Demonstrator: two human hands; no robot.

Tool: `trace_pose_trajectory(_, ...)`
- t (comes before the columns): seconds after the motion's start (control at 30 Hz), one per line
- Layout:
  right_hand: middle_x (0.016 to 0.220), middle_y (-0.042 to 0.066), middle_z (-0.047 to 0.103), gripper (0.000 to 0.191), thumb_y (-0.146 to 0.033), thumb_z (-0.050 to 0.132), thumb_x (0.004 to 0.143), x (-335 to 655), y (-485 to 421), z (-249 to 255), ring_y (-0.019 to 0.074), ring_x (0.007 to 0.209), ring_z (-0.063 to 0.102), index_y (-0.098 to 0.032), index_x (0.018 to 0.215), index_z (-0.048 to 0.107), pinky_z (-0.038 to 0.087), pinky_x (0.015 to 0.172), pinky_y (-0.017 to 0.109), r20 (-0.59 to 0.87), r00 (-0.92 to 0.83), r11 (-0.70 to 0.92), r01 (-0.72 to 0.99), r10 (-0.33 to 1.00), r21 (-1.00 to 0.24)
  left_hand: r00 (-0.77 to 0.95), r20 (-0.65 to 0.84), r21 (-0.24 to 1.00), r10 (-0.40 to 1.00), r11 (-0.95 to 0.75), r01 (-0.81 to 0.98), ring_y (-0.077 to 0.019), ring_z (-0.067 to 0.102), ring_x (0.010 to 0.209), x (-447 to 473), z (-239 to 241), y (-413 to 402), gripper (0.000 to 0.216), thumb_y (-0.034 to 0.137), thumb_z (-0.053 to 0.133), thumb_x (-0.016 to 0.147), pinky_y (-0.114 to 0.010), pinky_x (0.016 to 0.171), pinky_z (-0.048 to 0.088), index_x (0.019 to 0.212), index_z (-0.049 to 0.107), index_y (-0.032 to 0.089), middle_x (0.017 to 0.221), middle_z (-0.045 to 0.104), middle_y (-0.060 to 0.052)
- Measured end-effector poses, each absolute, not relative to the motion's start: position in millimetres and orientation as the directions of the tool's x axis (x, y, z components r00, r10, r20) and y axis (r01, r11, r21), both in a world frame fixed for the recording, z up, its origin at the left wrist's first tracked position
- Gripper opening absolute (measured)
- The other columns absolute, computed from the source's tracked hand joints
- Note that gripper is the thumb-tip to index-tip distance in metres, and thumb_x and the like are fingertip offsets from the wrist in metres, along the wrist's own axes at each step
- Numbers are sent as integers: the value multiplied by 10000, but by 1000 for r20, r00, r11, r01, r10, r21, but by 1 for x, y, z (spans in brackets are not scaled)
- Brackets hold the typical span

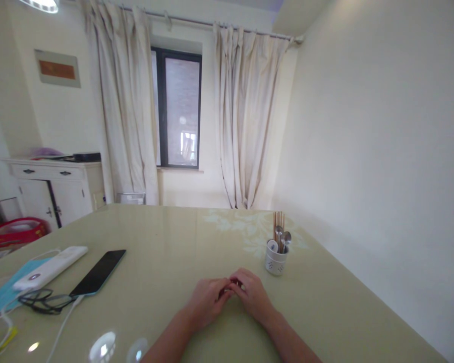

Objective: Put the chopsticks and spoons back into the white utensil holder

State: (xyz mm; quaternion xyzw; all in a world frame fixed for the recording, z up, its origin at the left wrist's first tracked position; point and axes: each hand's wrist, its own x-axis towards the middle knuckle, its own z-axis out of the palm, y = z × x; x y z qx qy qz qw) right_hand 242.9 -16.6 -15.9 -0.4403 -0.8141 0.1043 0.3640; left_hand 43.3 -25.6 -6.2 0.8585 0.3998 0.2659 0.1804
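Note:
My left hand [206, 301] and my right hand [252, 293] rest together on the pale green table [166, 242], fingertips meeting in the middle. Both have their fingers curled and pinched around something small between them, too small and hidden to name. A white holder [275, 259] with spoons and chopsticks stands just beyond my right hand, a short way to its right.
A dark phone [98, 273] lies at the left, with black glasses [45, 301], a white power bank [51, 267] with a cable, and a blue mask [3, 295] beside it. A wall runs along the table's right side. Curtains, a window and a white cabinet [53, 189] stand behind.

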Motion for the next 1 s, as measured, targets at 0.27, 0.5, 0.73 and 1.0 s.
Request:
trace_pose_trajectory(0.27, 786, 40, 700, 444, -549, 534, 1060, 246, -16, -11, 206, 772, 648, -210, 845, 724, 479, 726, 314, 591, -307, 630, 611, 746, -479, 472, 298, 512, 830, -556, 655, -195, 669, 722, 46, -9, -19, 535, 552, 423, 1068, -270, 694, 395, 780, 715, 209, 797, 775, -70)
trace_pose_trajectory(0.5, 1238, 144, 567, 390, -425, 605, 1029, 262, -8, 0, 220, 914, 572, -170, 1323, 589, 515, 827, 376, 843, 336, 541, 653, 420, -530, 438, 219, 551, 872, -481, 682, -174, 670, 797, 45, -12, -15, 402, 161, 370, 997, -251, 764, 452, 1195, 716, 214, 881, 760, -47)
trace_pose_trajectory(0.73, 1293, 194, 504, 926, -667, 770, 796, 304, 17, -10, 320, 1070, 513, -106, 1465, 462, 436, 1028, 543, 733, 618, 318, 661, 284, -680, 343, 385, 623, 857, -515, 589, -152, 648, 892, 42, -23, -9, 710, 21, 360, 879, -280, 856, 500, 1501, 532, 317, 1281, 643, -72)
trace_pose_trajectory(1.0, 1418, 248, 547, 1085, -600, 816, 643, 316, 33, -30, 415, 1244, 563, -116, 1525, 409, 418, 1103, 588, 486, 725, 202, 448, 487, -871, 176, 531, 681, 829, -541, 494, -190, 657, 1069, 39, -27, -6, 629, 74, 324, 934, -345, 931, 538, 1528, 437, 247, 1394, 580, -128)
